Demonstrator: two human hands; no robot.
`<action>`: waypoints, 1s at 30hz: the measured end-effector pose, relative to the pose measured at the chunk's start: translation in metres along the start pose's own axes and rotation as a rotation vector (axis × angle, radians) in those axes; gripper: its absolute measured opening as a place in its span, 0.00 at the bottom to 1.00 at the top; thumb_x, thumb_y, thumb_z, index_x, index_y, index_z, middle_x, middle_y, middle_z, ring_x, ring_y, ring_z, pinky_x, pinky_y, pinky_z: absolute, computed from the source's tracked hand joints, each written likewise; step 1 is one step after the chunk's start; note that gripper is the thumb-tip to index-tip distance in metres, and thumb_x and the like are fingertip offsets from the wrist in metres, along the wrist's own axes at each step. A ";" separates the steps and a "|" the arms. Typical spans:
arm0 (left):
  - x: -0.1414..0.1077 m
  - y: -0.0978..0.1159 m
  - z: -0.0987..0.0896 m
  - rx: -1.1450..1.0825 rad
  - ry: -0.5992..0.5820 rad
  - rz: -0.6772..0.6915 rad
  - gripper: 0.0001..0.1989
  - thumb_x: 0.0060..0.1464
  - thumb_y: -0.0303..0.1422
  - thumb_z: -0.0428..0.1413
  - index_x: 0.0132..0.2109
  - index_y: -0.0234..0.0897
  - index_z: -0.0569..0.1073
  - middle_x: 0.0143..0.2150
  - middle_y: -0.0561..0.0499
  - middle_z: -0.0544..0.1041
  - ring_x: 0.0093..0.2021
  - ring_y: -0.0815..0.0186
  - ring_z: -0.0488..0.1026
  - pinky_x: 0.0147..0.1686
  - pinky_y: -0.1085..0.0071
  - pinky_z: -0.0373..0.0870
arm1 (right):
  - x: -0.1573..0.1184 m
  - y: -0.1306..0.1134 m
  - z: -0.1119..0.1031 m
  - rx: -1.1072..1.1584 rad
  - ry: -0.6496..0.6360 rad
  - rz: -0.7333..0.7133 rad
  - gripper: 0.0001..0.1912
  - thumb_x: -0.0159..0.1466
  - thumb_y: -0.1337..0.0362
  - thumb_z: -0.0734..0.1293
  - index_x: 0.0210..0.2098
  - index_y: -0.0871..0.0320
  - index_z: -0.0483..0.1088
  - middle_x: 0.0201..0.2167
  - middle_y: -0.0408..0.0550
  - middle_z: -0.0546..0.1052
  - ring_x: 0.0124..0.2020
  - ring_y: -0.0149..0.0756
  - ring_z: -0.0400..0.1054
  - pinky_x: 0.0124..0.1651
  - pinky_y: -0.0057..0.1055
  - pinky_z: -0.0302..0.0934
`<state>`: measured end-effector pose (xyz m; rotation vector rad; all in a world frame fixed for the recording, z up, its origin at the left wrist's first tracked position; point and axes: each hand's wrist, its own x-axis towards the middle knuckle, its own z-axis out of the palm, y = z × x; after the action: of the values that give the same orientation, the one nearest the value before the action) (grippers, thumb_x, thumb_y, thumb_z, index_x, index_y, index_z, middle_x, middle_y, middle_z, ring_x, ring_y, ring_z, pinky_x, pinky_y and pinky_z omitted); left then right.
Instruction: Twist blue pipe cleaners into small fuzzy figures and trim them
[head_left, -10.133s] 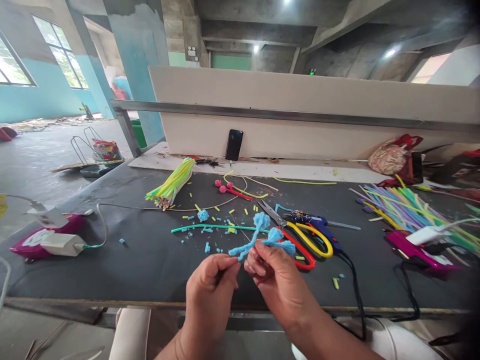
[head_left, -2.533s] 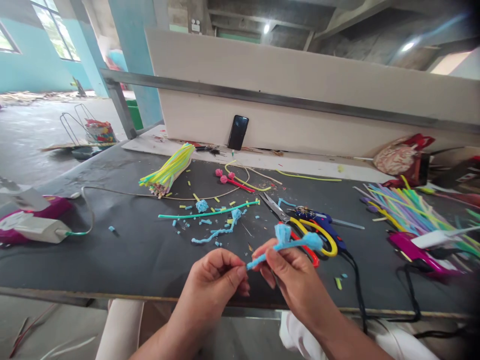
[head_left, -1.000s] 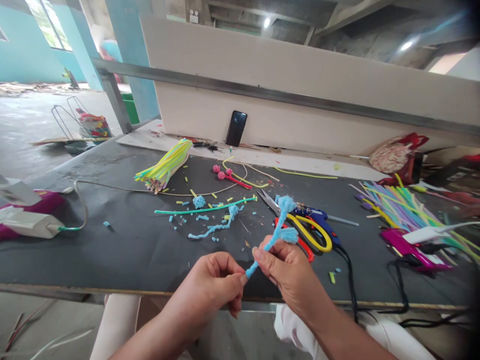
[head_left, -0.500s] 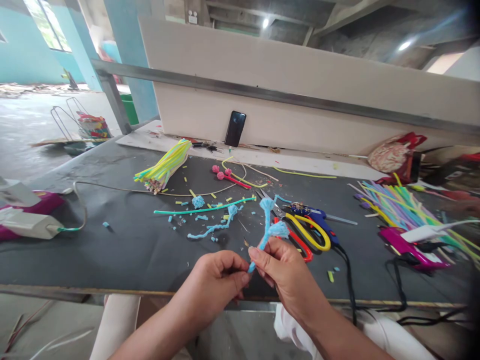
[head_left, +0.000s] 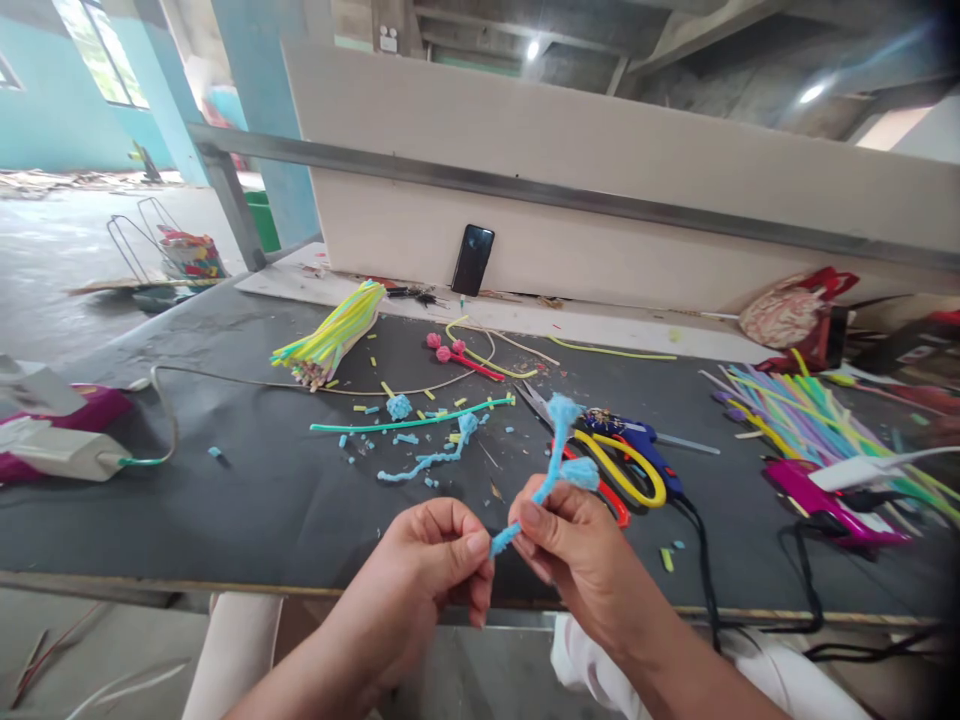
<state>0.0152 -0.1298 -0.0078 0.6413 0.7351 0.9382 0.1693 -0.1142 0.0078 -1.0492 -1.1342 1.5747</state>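
Between my two hands is a blue pipe-cleaner stem [head_left: 553,470] with two fuzzy tufted heads at its upper end. My left hand [head_left: 439,560] pinches the lower tip between thumb and fingers. Higher up, my right hand [head_left: 574,530] grips the stem just below the side tuft. Behind the right hand lie scissors [head_left: 626,470] with one yellow and one red handle, and a blue glue gun [head_left: 645,440]. Another blue twisted pipe cleaner [head_left: 427,460], a blue pompom [head_left: 398,406] and a green pipe cleaner [head_left: 405,425] rest on the dark table beyond my left hand.
A bundle of yellow-green pipe cleaners [head_left: 337,335] lies at the back left, loose coloured ones [head_left: 802,410] at the right. A phone [head_left: 473,259] leans on the board. Power strips [head_left: 832,505] and black cables [head_left: 697,560] lie near the edges. Small clippings are scattered about.
My right hand has slid up the stem, away from my left, baring more of the stem between them. The tufted end has shifted right. The view has moved slightly.
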 end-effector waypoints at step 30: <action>0.004 -0.006 0.002 0.460 0.127 0.234 0.11 0.52 0.34 0.52 0.25 0.35 0.68 0.18 0.54 0.69 0.19 0.71 0.65 0.22 0.75 0.63 | 0.002 -0.007 0.003 -0.396 0.137 -0.057 0.07 0.54 0.60 0.69 0.24 0.57 0.71 0.17 0.39 0.68 0.18 0.28 0.59 0.22 0.27 0.53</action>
<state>0.0213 -0.1293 -0.0119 1.0960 1.0182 1.0383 0.1671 -0.1112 0.0153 -1.3467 -1.4000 1.2383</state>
